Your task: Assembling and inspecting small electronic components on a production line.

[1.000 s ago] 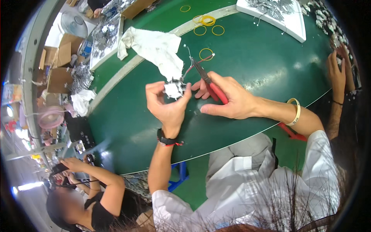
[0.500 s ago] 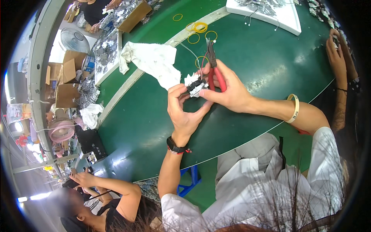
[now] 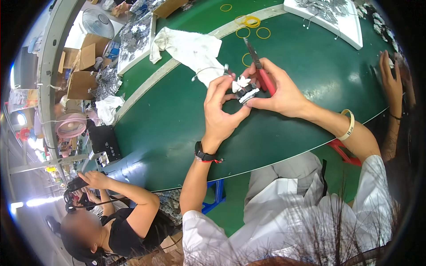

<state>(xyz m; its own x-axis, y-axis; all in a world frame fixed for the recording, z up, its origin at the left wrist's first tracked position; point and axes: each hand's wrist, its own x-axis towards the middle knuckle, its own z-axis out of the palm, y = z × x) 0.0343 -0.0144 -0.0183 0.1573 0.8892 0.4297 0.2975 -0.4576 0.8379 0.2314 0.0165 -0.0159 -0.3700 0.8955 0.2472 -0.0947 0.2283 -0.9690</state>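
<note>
A small black-and-white part (image 3: pixel 245 94) with white petal-like pieces on top sits between my two hands above the green table. My left hand (image 3: pixel 218 113) has its fingers curled around the part's left side. Red-handled pliers (image 3: pixel 265 81) rest in my right hand (image 3: pixel 287 96), their dark jaws pointing up and away. The right thumb presses against the part's near right edge. A thin wire (image 3: pixel 205 69) runs out beyond my left fingertips over a white cloth (image 3: pixel 191 48); its end at the part is hidden by the fingers.
Yellow rubber bands (image 3: pixel 251 22) lie beyond the pliers. A white tray (image 3: pixel 355 39) of metal pieces stands far right; another tray (image 3: pixel 133 62) stands far left, near cardboard boxes (image 3: pixel 82 85). A co-worker's hand (image 3: pixel 390 82) is at the right, and another person sits at the lower left.
Both hands and the part appear slightly farther right. The wires have swung from near the pliers' jaws to the left, over the cloth. The pliers tilt more to the left.
</note>
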